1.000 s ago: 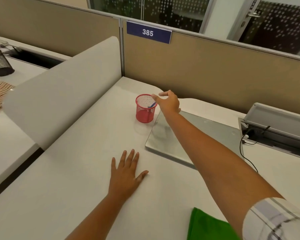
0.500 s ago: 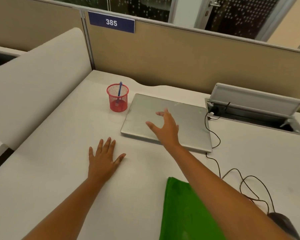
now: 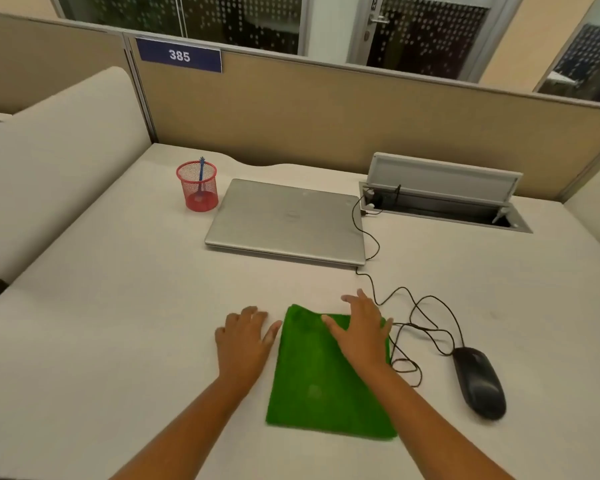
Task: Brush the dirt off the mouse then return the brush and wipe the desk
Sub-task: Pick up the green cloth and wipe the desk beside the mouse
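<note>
A folded green cloth [image 3: 323, 386] lies flat on the white desk [image 3: 118, 323] in front of me. My right hand [image 3: 359, 332] hovers or rests over the cloth's far right corner, fingers spread, gripping nothing. My left hand [image 3: 245, 341] lies flat on the desk just left of the cloth, fingers apart. The black wired mouse [image 3: 478, 381] sits to the right of the cloth. The blue brush [image 3: 201, 176] stands upright in the red mesh cup [image 3: 198, 187] at the far left of the desk.
A shut silver laptop [image 3: 284, 221] lies beyond the cloth. The mouse cable [image 3: 409, 317] loops between laptop and mouse, close to the cloth's right edge. An open cable hatch [image 3: 444, 199] sits at the back right. Beige partitions [image 3: 326, 112] bound the desk.
My right hand drew back from the red cup, over the laptop, down to the green cloth. The brush stays in the cup. My left hand shifted next to the cloth.
</note>
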Available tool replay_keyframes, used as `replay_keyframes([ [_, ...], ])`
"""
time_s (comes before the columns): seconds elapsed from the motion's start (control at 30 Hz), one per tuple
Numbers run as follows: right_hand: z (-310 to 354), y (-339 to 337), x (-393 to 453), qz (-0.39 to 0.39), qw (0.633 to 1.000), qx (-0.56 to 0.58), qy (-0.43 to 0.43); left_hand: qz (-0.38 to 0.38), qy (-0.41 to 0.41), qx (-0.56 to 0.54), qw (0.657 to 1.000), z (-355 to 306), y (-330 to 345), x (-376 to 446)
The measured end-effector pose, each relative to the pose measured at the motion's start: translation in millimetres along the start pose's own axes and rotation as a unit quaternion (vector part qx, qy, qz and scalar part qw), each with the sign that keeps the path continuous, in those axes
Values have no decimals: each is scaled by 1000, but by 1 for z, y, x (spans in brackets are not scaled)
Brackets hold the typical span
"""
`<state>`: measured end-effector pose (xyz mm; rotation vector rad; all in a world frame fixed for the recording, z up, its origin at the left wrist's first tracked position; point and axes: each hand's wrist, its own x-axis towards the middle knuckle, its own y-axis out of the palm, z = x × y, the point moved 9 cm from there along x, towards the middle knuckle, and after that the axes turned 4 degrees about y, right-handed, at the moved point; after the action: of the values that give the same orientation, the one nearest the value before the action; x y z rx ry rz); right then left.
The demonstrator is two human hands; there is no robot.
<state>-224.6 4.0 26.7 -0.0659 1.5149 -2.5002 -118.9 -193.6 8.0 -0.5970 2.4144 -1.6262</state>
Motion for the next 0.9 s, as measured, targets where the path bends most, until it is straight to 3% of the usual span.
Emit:
replay_keyframes([
  [0.07,-18,1,-19,-4,999,-31,23,-26,1,1,1000,-20,0,-22],
  [0.23,-46,-1,-57,-2,996,-92,23,-30,-106,-26,994,-36,5,-62],
  [0.43,-51,-3,-87,-10,988,-145,-52,-14,-147,19,989,-53,17,-95],
  [0.57,-48,-5,-96,-9,982,-158,-99,-27,-138,-69,988,-65,17,-105],
  [0.7,-45,-14,-102,33,991,-41,-122,-19,-121,-296,947,-83,14,-109],
  [0.8,-49,-21,-101,32,992,69,-105,-34,-115,-397,910,-100,1,-110],
  [0.9,-64,-33,-98,42,968,241,-55,-47,-106,-464,878,-126,-13,-105],
])
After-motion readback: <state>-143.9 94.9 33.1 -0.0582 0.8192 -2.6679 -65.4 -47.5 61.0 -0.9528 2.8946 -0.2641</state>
